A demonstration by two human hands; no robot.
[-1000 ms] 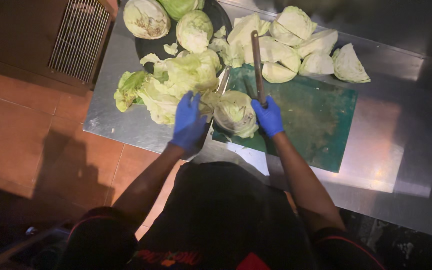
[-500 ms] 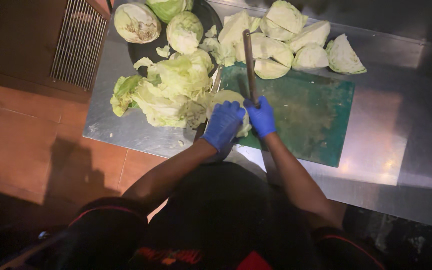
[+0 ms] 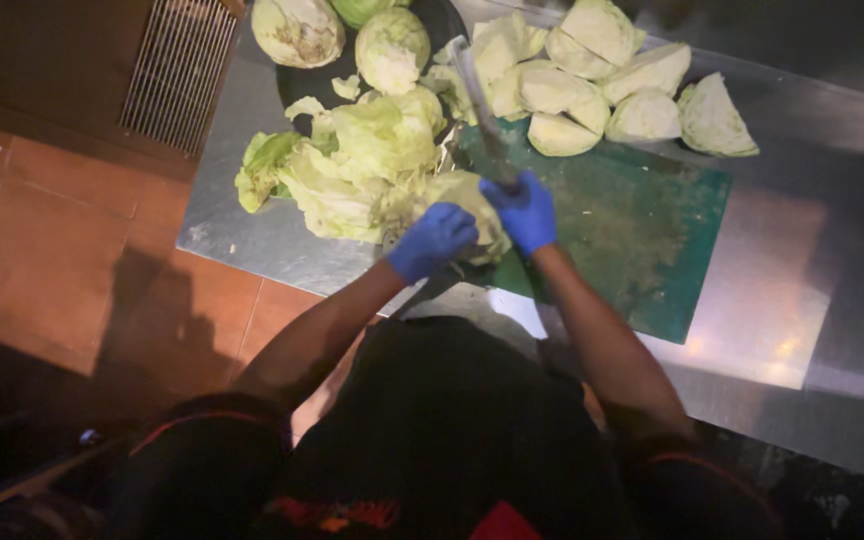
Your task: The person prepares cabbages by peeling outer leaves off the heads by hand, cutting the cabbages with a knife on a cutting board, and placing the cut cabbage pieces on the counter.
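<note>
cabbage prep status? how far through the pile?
Done: a heap of cut cabbage wedges lies at the far edge of the green cutting board, and loose outer leaves are piled on the steel table. In hand: the left hand steadies a cabbage while the right hand grips a knife. Left: whole heads wait in the dark tray.
</note>
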